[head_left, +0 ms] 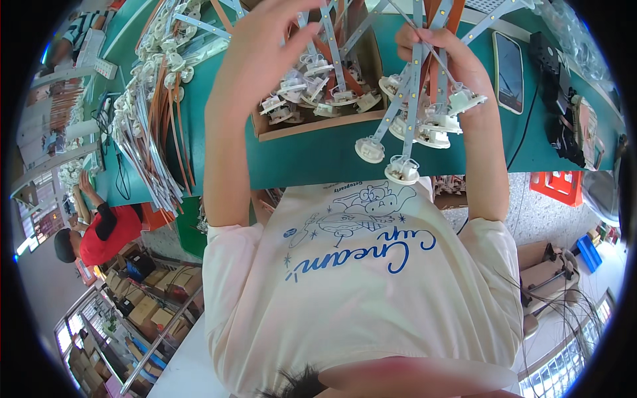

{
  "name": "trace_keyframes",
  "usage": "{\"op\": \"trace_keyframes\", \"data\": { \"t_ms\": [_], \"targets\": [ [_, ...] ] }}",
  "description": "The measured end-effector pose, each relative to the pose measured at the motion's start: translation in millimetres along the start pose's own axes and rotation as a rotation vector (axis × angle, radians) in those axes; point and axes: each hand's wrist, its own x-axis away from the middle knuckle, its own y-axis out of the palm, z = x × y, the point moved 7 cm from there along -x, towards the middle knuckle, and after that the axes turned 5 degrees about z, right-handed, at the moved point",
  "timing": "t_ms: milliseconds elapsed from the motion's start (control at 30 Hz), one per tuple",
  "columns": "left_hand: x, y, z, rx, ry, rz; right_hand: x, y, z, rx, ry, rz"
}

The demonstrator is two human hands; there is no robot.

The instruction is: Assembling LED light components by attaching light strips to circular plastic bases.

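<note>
My right hand (434,46) is closed around a fanned bunch of LED strips (413,99), thin pale bars with small yellow chips. Their white round end caps (402,170) hang down over the front of the green table. Over a cardboard box (312,129), my left hand (272,43) has its thumb spread from its fingers, and I see nothing in it. The fingertips come near the upper frame edge. Inside the box, more LED strips (334,56) stand with their white caps (292,86) at the bottom, some backed in orange-brown.
A large heap of similar strips (149,149) lies to the left on the green table (298,162). On the right are a phone (508,73), a black device (554,79) with a cable, and clear plastic (577,33). A co-worker in red (109,235) sits at far left.
</note>
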Motion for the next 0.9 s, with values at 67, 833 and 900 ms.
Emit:
{"op": "trace_keyframes", "data": {
  "t_ms": [67,833,900],
  "targets": [
    [17.7,13.4,-43.9,-0.097,-0.113,-0.023,1.9,4.1,-2.6,0.05,-0.027,-0.046],
    [1.4,18.8,-10.4,0.223,-0.35,-0.004,3.2,-2.4,-12.2,0.271,-0.228,0.192],
    [3.4,29.0,-24.2,0.097,-0.347,-0.054,6.6,11.1,-15.4,0.282,-0.223,0.173]
  ]
}}
